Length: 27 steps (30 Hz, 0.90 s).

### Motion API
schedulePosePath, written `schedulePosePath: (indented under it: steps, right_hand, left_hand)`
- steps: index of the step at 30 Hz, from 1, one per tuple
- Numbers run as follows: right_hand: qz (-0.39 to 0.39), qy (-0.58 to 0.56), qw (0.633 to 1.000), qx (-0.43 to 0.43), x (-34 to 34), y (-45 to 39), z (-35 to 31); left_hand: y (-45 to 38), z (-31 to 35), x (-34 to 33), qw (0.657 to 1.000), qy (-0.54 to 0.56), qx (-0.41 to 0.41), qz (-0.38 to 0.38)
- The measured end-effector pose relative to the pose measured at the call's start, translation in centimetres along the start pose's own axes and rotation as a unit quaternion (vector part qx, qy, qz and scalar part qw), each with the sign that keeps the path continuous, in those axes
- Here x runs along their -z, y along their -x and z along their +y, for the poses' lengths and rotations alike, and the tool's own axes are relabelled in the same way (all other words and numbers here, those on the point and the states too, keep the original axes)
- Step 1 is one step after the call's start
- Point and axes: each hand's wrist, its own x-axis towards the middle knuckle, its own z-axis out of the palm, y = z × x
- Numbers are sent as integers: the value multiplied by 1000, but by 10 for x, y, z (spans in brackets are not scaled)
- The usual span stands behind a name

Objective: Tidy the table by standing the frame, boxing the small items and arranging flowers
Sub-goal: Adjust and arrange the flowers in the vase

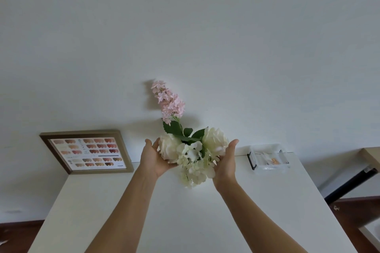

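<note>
A bunch of flowers (193, 150) stands at the far middle of the white table (185, 222): two cream roses, white hydrangea blooms and a tall pink spike (168, 100) against the wall. Whatever holds the stems is hidden behind the blooms. My left hand (153, 156) cups the left rose with its fingers apart. On the other side my right hand (225, 162) cups the right rose, palm inward. A wooden picture frame (87, 151) with a colour chart stands upright at the far left, leaning on the wall. A clear plastic box (268, 159) with small items inside sits at the far right.
A white wall rises right behind the table. To the right there is a second beige table edge (370, 156) with a dark leg (349, 187). Dark wooden floor shows at both lower corners.
</note>
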Motion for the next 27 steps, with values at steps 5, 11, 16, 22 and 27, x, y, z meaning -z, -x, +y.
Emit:
schedulePosePath:
  steps: [5, 11, 16, 22, 27]
  right_hand:
    - [13, 46, 995, 87, 8, 2, -5]
    - [-1, 126, 976, 175, 9, 10, -9]
    - [-19, 153, 969, 194, -2, 23, 2]
    - [-19, 156, 966, 206, -7, 33, 14]
    - [-10, 146, 967, 210, -2, 32, 10]
  left_hand:
    - [12, -13, 5, 985, -133, -76, 73]
    - [39, -68, -3, 902, -287, -292, 139]
    - [42, -84, -19, 903, -244, -315, 158]
    - [31, -65, -28, 912, -222, -311, 147]
    - [29, -55, -21, 919, -213, -294, 151]
